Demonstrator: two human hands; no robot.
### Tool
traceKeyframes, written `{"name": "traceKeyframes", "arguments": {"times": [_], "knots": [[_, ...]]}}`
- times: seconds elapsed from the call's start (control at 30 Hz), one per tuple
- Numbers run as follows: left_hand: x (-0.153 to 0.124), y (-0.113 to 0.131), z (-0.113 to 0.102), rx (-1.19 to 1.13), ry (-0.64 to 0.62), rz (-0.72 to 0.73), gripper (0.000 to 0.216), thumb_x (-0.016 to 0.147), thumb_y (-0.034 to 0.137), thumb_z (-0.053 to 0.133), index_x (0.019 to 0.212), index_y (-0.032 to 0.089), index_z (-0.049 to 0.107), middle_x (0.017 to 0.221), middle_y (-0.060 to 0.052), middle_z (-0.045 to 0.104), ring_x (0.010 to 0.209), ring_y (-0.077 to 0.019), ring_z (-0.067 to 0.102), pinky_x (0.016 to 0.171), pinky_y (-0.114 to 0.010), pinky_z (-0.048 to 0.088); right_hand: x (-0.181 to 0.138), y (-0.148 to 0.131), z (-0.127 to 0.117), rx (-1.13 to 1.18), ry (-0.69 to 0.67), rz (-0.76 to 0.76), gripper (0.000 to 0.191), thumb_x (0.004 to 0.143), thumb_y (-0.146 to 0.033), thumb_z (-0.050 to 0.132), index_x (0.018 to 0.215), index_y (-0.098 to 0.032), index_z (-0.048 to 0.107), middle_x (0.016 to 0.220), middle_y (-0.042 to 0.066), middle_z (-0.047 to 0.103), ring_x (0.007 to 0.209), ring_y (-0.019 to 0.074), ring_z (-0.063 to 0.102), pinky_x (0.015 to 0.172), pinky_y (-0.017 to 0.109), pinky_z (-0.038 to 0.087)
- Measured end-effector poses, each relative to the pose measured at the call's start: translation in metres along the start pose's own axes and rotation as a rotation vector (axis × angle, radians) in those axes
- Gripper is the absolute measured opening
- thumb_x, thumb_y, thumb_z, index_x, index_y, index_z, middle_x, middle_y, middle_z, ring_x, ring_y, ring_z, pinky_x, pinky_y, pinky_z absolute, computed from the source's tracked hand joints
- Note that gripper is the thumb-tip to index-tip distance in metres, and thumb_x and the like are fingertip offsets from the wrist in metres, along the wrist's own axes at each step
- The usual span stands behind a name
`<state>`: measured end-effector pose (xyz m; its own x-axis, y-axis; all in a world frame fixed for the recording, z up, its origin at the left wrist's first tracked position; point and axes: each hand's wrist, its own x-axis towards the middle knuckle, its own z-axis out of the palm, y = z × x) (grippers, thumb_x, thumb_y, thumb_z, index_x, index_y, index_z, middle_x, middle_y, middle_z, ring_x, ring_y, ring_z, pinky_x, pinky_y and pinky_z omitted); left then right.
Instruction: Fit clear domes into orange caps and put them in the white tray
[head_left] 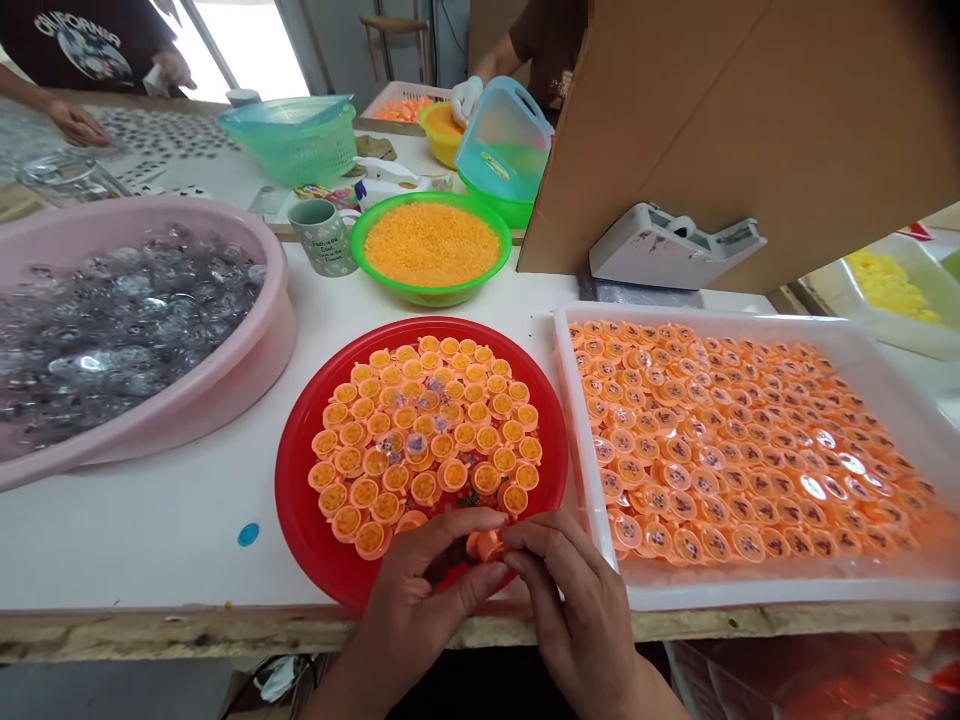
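Note:
Over the front rim of a round red tray (300, 500), my left hand (420, 590) and my right hand (574, 590) meet, fingers pinched together on a small orange plastic cup-like piece (487, 545). Fingers partly cover it. On the red tray lie many round orange cups (364, 490) filled with yellow-orange granules. A few clear discs with printed pictures (416, 443) rest among them near the middle. To the right, a white plastic tray (585, 480) holds rows of similar orange pieces (705, 480) with printed clear tops.
A pink basin (274, 300) of clear domed pieces stands left. Behind the red tray are a green bowl (435, 295) of orange granules and a mug (322, 240). A tape dispenser (667, 250) stands before a cardboard panel (712, 120). Co-workers' hands (79, 125) show across the table.

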<state>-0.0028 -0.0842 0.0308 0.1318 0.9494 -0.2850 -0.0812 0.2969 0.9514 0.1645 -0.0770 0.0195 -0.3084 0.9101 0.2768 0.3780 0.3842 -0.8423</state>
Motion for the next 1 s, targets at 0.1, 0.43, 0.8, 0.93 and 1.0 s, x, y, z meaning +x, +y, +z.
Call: {"name": "traceKeyframes", "arguments": {"times": [0.1, 0.43, 0.8, 0.93, 1.0], "knots": [[0.000, 0.000, -0.004, 0.108, -0.052, 0.056, 0.024, 0.084, 0.027, 0.070, 0.108, 0.028, 0.069, 0.102, 0.000, 0.073, 0.094, -0.0163, 0.068, 0.088, -0.024, 0.054, 0.001, -0.001, -0.001, 0.017, -0.021, -0.025, 0.025, 0.093, -0.001, 0.047, 0.106, -0.020, 0.056, 0.092, 0.004, 0.060, 0.082, 0.0134, 0.061, 0.071, 0.021, 0.052], [-0.001, -0.005, -0.001, 0.121, 0.037, 0.044, 0.021, 0.082, 0.029, 0.070, 0.103, 0.025, 0.069, 0.093, -0.001, 0.070, 0.084, -0.0157, 0.066, 0.077, -0.023, 0.054, 0.001, -0.001, 0.002, -0.036, 0.022, -0.037, 0.023, 0.092, -0.002, 0.047, 0.101, -0.021, 0.056, 0.089, 0.003, 0.063, 0.079, 0.0139, 0.062, 0.068, 0.022, 0.052], [0.006, -0.016, 0.003, 0.073, 0.119, -0.071, 0.017, 0.074, 0.035, 0.076, 0.084, 0.022, 0.072, 0.062, 0.005, 0.060, 0.056, -0.0090, 0.056, 0.053, -0.015, 0.047, 0.004, 0.007, 0.014, 0.091, 0.020, 0.141, 0.018, 0.090, -0.006, 0.049, 0.086, -0.020, 0.059, 0.076, 0.001, 0.061, 0.064, 0.0124, 0.059, 0.055, 0.021, 0.047], [0.004, -0.028, 0.003, 0.251, 0.222, 0.112, 0.018, 0.075, 0.033, 0.075, 0.091, 0.023, 0.073, 0.072, 0.001, 0.070, 0.064, -0.0129, 0.066, 0.063, -0.019, 0.054, 0.004, 0.010, 0.015, 0.076, 0.017, 0.216, 0.016, 0.088, -0.007, 0.051, 0.082, -0.020, 0.058, 0.076, 0.001, 0.061, 0.067, 0.0133, 0.059, 0.057, 0.022, 0.046], [0.004, -0.029, 0.002, 0.313, 0.233, 0.163, 0.019, 0.076, 0.033, 0.075, 0.092, 0.024, 0.073, 0.073, 0.001, 0.071, 0.065, -0.0137, 0.067, 0.066, -0.020, 0.056, 0.003, 0.011, 0.014, 0.058, -0.004, 0.207, 0.017, 0.089, -0.006, 0.049, 0.084, -0.020, 0.056, 0.078, 0.001, 0.061, 0.070, 0.0137, 0.059, 0.059, 0.022, 0.046]]}}
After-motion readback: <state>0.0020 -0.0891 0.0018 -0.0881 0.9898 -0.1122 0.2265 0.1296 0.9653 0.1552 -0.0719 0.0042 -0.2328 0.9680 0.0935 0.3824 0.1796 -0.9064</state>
